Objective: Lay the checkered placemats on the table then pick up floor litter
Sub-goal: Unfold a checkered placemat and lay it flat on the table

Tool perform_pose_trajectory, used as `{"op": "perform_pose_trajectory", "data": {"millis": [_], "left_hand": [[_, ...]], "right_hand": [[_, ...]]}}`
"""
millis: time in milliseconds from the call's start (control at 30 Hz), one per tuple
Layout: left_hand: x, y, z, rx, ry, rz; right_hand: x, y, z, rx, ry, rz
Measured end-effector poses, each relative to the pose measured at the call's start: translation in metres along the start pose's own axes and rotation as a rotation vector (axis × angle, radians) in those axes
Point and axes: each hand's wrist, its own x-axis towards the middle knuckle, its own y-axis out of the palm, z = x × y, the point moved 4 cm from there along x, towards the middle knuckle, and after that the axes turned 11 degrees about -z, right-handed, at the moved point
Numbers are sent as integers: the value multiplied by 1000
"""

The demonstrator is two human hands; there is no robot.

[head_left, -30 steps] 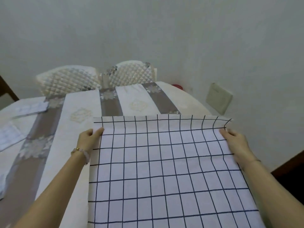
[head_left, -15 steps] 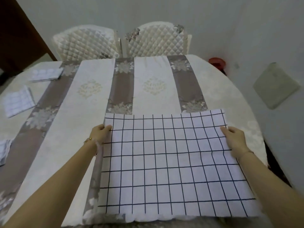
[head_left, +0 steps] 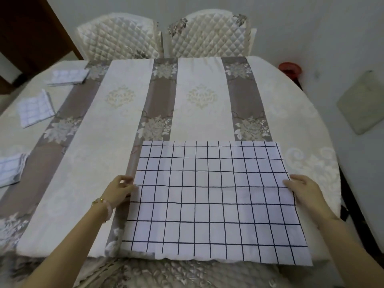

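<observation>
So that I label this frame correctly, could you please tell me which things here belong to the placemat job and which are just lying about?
Job: spread checkered placemat, its edges held by the left hand and right hand; three folded placemats; table.

Lying about: two quilted chairs; red object beyond the table; grey pad at the wall.

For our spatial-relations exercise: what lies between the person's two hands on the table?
The head view shows the unfolded checkered placemat spanning the whole stretch between the left hand and the right hand, each holding a side edge.
</observation>
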Motion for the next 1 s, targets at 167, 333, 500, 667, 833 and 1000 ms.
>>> {"op": "perform_pose_trajectory", "data": {"millis": [167, 333, 500, 667, 833, 1000], "left_hand": [[-5, -3, 9, 91, 115, -114], [-4, 3, -3, 154, 194, -272], [-34, 29, -20, 646, 731, -387], [-104, 109, -14, 735, 1240, -77], [-104, 134, 15, 893, 1167, -4], [-101, 132, 17, 973, 1136, 44]], "right_hand": [[-12, -2, -14, -10, -9, -25], [-7, 8, 0, -23, -68, -63], [-35, 14, 20, -322, -338, -229], [-88, 69, 22, -433, -648, 78], [-102, 113, 5, -676, -1028, 265], [-42, 103, 31, -774, -842, 274]]}}
